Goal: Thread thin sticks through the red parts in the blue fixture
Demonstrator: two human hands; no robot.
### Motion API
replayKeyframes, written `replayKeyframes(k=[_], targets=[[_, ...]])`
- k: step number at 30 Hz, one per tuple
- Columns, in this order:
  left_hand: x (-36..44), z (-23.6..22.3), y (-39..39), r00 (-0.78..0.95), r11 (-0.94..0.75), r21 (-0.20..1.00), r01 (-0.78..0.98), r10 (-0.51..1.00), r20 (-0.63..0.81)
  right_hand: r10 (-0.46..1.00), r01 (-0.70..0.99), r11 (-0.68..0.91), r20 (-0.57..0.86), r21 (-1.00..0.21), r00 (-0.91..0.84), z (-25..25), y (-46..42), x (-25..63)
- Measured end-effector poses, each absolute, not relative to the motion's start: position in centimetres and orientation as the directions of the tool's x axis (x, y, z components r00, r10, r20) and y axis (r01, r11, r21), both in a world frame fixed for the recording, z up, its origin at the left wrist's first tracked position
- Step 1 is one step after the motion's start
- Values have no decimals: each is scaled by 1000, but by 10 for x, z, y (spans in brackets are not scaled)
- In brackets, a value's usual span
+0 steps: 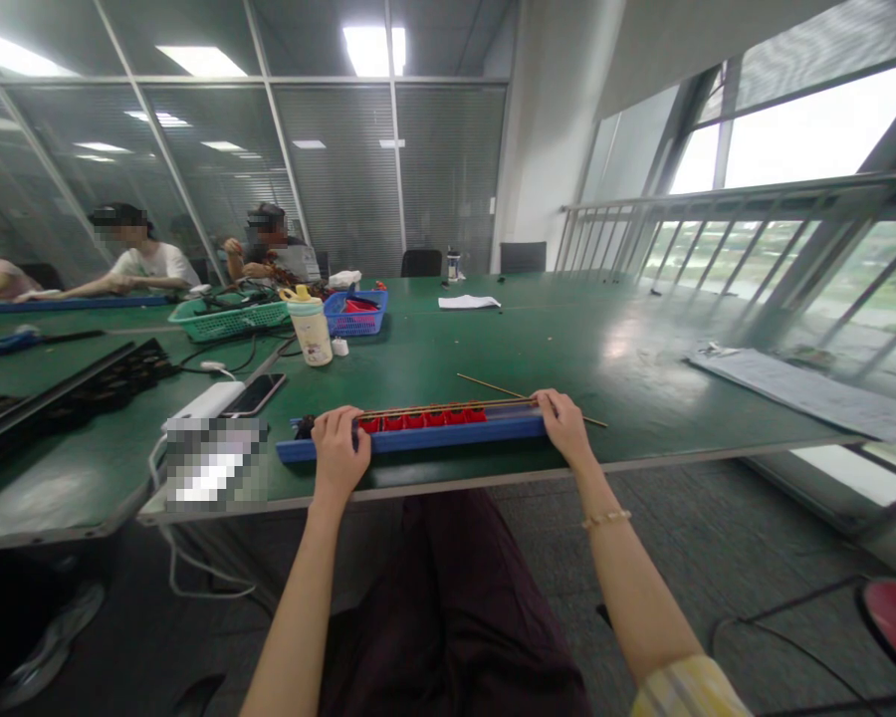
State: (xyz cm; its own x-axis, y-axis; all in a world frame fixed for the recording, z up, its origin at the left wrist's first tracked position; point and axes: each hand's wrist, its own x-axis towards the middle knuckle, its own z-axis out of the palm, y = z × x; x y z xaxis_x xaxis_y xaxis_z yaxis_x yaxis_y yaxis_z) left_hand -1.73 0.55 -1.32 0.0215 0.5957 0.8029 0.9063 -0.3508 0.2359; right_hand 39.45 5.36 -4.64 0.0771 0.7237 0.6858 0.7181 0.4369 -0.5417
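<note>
On my feed both hands hold the blue bar (418,439) at the near edge of the desk (627,398), the left fingers (336,428) curled over one end and the right fingers (557,410) over the other, which keeps it steady. I count six red blocks (416,421) along it and two thin rods (508,392) resting there.

Plastic water bottle (311,334) (yellow cap)
</note>
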Motion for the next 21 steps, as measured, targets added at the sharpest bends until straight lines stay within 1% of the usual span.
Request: replayKeyframes(k=[5,12,21], targets=[[-17,-12,5,21,-353,249,902,612,791,721,729,418,686,-543,97,-48,55,396],[-16,-13,5,45,-360,227,905,611,790,718,711,407,682,-574,139,-49,55,397],[-14,-12,4,-3,-314,238,919,599,801,678,714,433,721,-550,144,-47,55,396]])
